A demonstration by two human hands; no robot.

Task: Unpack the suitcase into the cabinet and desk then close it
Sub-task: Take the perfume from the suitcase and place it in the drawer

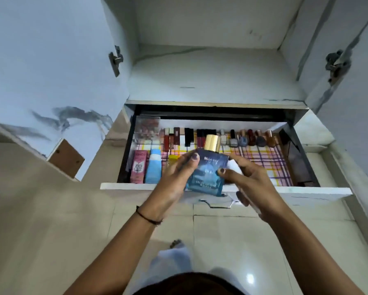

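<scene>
While the left hand (174, 182) and right hand (251, 184) held the perfume bottle (206, 173) over the open drawer (306, 190), fingers (242, 163) pinching its sides, a slack grip could have dropped it (glass, I judged), or a careless placing toppled the nail polish bottles (251, 139) behind.

The single head-worn camera is looking forward and down, close above the cabinet's (210, 81) open drawer (306, 191).
</scene>
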